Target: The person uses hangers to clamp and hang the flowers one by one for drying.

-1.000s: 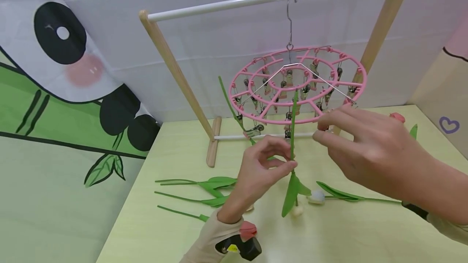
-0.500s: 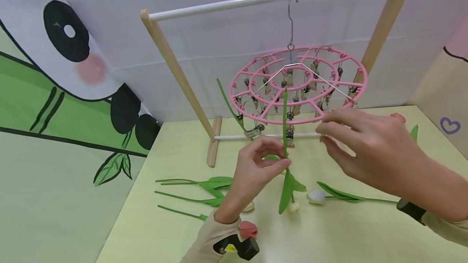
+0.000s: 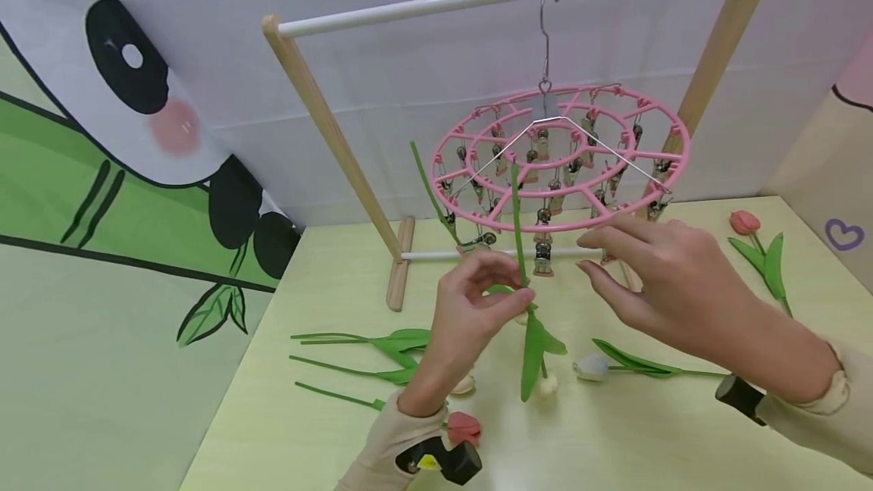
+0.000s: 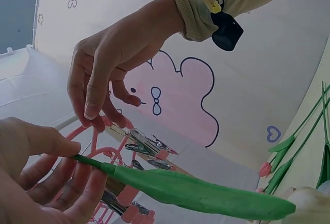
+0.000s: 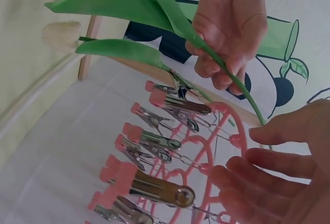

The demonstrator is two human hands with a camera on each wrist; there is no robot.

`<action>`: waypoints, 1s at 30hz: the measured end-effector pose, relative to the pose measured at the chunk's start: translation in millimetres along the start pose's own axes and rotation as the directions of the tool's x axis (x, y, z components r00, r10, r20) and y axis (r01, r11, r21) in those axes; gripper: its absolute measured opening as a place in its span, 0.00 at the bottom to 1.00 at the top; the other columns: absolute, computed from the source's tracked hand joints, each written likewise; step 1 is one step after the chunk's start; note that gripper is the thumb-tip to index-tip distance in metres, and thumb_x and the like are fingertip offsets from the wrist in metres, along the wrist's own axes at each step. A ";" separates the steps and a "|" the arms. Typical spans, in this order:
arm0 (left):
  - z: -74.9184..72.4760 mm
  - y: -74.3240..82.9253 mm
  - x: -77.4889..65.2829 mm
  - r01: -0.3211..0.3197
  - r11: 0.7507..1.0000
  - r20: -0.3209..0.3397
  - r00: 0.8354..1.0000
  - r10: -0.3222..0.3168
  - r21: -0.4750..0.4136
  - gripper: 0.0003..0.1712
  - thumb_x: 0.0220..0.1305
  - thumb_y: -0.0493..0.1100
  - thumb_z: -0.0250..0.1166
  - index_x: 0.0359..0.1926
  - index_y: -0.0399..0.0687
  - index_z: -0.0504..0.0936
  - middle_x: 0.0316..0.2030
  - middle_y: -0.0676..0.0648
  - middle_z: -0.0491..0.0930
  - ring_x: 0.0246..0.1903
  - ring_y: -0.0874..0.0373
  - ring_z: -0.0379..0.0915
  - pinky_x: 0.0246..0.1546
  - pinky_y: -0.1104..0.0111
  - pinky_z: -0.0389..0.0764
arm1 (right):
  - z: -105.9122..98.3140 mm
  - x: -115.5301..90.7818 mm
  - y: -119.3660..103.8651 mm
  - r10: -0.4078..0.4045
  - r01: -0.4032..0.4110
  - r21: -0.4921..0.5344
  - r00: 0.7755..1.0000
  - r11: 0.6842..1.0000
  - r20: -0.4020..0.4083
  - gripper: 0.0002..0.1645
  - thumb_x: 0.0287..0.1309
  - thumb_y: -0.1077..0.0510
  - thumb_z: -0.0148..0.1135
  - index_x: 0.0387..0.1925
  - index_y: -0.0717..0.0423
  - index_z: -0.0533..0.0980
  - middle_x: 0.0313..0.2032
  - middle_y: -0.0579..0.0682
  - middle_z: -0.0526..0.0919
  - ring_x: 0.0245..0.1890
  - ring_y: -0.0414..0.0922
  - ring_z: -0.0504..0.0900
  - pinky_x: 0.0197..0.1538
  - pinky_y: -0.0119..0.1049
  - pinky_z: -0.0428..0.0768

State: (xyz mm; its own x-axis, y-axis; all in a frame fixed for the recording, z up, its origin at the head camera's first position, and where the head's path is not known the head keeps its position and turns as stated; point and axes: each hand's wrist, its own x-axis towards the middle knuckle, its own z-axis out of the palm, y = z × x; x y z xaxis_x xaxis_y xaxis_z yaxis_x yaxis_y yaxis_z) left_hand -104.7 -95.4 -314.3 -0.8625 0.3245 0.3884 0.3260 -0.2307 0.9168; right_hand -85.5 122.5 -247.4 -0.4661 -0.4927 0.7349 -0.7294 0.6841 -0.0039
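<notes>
Thumb and fingers of my left hand pinch the green stem of an artificial tulip. It hangs flower down with its pale bloom low, the stem end overlapping the pink ring. My right hand holds nothing; its thumb and fingers are spread just below the front right rim of the round pink clip hanger. Metal clips with pink tips, such as a front clip, dangle from it. At the hanger's left side, another tulip hangs in a clip, its white bloom lowest in the head view.
The hanger hooks over a white bar on a wooden-legged stand. Several tulips lie on the table at left. A white tulip lies at centre right, a red tulip at the far right.
My left hand has shifted the pinched tulip a little leftward. My right hand has dropped slightly and its thumb has spread from the fingers, uncovering the red tulip at right.
</notes>
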 end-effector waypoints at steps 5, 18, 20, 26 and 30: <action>-1.1 1.6 0.6 0.004 1.000 -0.024 1.000 -0.004 0.000 0.14 0.56 0.27 0.64 0.44 0.33 0.75 0.37 0.42 0.77 0.38 0.55 0.76 0.41 0.61 0.83 | 11.7 -2.7 -1.9 0.092 -0.092 0.036 0.996 0.995 -0.002 0.14 0.45 0.58 0.66 0.37 0.57 0.81 0.31 0.50 0.84 0.17 0.39 0.75 0.23 0.37 0.59; -4.5 5.6 2.6 -0.003 1.000 -0.047 0.999 0.003 0.004 0.14 0.57 0.28 0.63 0.45 0.33 0.74 0.36 0.42 0.76 0.37 0.53 0.76 0.39 0.58 0.84 | 48.3 -10.4 -7.7 0.339 -0.343 0.250 0.939 0.905 0.060 0.18 0.47 0.60 0.72 0.42 0.59 0.82 0.36 0.50 0.85 0.21 0.36 0.76 0.17 0.27 0.72; -5.4 6.0 3.2 -0.008 1.000 -0.049 0.999 0.009 0.012 0.15 0.57 0.27 0.63 0.46 0.33 0.74 0.37 0.41 0.76 0.37 0.53 0.75 0.38 0.53 0.83 | 54.1 -10.5 -7.1 0.369 -0.369 0.284 0.928 0.885 0.057 0.19 0.47 0.60 0.73 0.43 0.59 0.82 0.36 0.50 0.85 0.22 0.36 0.76 0.18 0.27 0.74; -6.7 6.2 5.0 0.002 0.999 -0.064 0.998 0.001 0.036 0.17 0.57 0.27 0.62 0.48 0.33 0.73 0.38 0.40 0.75 0.36 0.55 0.75 0.36 0.51 0.83 | 64.9 -8.3 -4.9 0.434 -0.427 0.358 0.898 0.830 0.066 0.19 0.49 0.61 0.72 0.45 0.58 0.82 0.32 0.48 0.84 0.24 0.37 0.78 0.23 0.27 0.79; -8.0 4.7 5.6 0.006 0.999 -0.073 0.997 -0.003 0.042 0.15 0.60 0.29 0.61 0.48 0.32 0.73 0.38 0.41 0.76 0.35 0.56 0.75 0.34 0.61 0.84 | 65.1 -6.7 -3.4 0.463 -0.469 0.412 0.878 0.781 0.122 0.17 0.50 0.61 0.71 0.45 0.59 0.82 0.31 0.48 0.83 0.28 0.39 0.81 0.26 0.27 0.81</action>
State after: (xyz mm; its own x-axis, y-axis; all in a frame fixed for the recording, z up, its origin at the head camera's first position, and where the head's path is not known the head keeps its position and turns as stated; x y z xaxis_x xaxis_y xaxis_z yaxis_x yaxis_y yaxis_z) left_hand -111.1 -102.0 -308.5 -0.8895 0.2573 0.3776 0.3367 -0.1897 0.9223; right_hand -112.4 88.5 -296.5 -0.8079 -0.1815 0.5606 -0.5573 0.5443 -0.6270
